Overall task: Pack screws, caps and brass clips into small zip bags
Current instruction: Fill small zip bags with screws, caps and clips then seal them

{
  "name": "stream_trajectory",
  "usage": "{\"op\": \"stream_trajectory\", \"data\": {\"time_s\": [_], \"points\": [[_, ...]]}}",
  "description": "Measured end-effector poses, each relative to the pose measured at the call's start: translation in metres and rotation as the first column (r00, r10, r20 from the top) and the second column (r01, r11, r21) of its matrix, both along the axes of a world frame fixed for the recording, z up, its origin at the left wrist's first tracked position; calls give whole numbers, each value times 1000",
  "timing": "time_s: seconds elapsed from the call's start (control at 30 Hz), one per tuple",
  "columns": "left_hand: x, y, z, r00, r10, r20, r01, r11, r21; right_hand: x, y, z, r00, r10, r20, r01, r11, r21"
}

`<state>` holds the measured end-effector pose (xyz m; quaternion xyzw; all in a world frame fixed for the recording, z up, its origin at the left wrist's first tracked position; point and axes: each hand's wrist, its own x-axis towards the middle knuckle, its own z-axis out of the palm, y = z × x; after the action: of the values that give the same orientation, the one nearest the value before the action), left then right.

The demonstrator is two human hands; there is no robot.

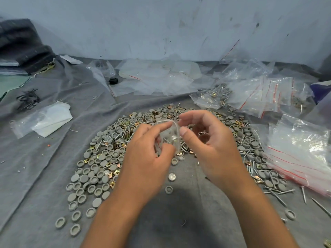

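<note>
Both my hands hold one small clear zip bag (pixel 170 135) above the middle of the pile. My left hand (pixel 145 158) pinches its left side between thumb and fingers. My right hand (pixel 209 144) pinches its right edge with thumb and forefinger. Something metallic shows inside the bag, but I cannot make out what. Under the hands a wide pile of grey round caps (pixel 96 169), screws (pixel 275 196) and brass clips (pixel 112 183) spreads over the grey cloth (pixel 35 158).
A stack of empty red-striped zip bags (pixel 300 153) lies at the right. Filled bags (pixel 211 97) and more loose plastic (pixel 157 77) sit behind the pile. A white bag (pixel 48 120) and dark clips (pixel 26 100) lie at the left, and a wall stands behind.
</note>
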<state>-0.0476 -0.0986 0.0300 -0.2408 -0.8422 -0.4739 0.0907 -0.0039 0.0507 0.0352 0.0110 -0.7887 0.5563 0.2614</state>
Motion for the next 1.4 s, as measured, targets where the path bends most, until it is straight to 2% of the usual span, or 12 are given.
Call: {"op": "stream_trajectory", "data": {"time_s": [0.1, 0.17, 0.27, 0.4, 0.53, 0.73, 0.87, 1.0, 1.13, 1.27, 1.33, 1.4], "points": [[-2, -4, 2, 997, 62, 56, -68, 992, 106, -7, 7, -5, 996, -93, -7, 91, 988, -125], [-4, -9, 4, 989, 111, 98, -129, 971, 204, -11, 11, -13, 987, -139, 85, 147, 985, -95], [-8, -17, 8, 973, 192, 132, -225, 917, 330, -16, 7, -31, 935, -147, 324, 100, 983, 156], [-9, -24, 10, 957, 263, 126, -291, 855, 429, -20, -10, -45, 882, -161, 442, -79, 875, 477], [-9, -30, 11, 939, 340, 51, -331, 857, 394, -24, -24, -54, 879, -165, 446, -159, 782, 602], [-11, -40, 10, 925, 379, -14, -363, 896, 256, -35, -42, -62, 886, -282, 368, -59, 719, 693], [-12, -50, 10, 911, 413, -22, -398, 890, 224, -38, -49, -65, 884, -313, 348, -38, 693, 720], [-15, -58, 10, 908, 418, -2, -409, 889, 203, -37, -45, -65, 877, -295, 380, -45, 737, 675], [-17, -61, 4, 923, 385, 1, -383, 917, 115, -37, -37, -61, 888, -169, 428, -49, 890, 453], [-17, -60, 1, 959, 282, 12, -282, 959, 23, -36, -42, -41, 989, -76, 125, 49, 977, 205], [-17, -57, 0, 978, 208, 6, -208, 978, -18, -33, -47, -27, 999, -35, -7, 36, 997, 64], [-17, -55, -1, 989, 150, -6, -150, 987, -61, -29, -52, -18, 996, -7, -88, 9, 1000, 26]]}}
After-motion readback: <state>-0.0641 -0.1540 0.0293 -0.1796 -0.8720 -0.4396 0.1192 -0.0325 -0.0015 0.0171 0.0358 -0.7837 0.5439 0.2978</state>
